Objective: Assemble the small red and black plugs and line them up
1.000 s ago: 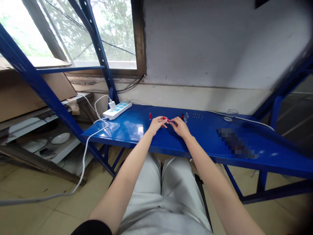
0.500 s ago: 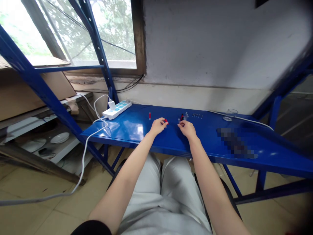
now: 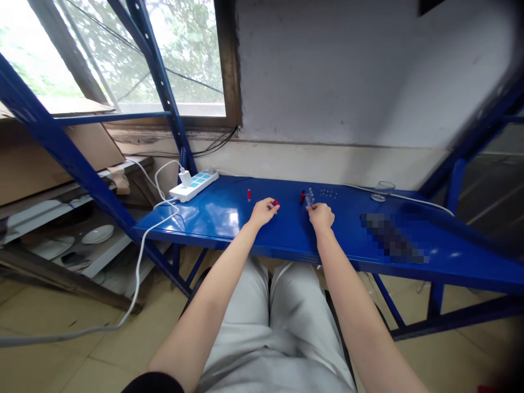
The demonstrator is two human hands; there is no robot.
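My left hand [image 3: 263, 210] rests on the blue metal table [image 3: 221, 213], fingers curled round a small red piece [image 3: 275, 204] that shows at the fingertips. My right hand [image 3: 321, 214] lies a little to the right, its fingers pinched at a cluster of small clear and dark red parts [image 3: 307, 197] standing on the table. Whether those fingers grip one of the parts is too small to make out. Another small red piece [image 3: 248, 194] stands upright by itself to the left of my left hand.
A row of tiny dark parts [image 3: 329, 192] sits behind my right hand. A white power strip [image 3: 195, 184] with a charger and cable lies at the table's back left. A clear glass dish [image 3: 382, 190] and a white cable are at the back right. Blue shelf struts rise on both sides.
My hands were together around the red piece; they have parted. The right hand moved right to the cluster of small parts, while the left stayed with the red piece.
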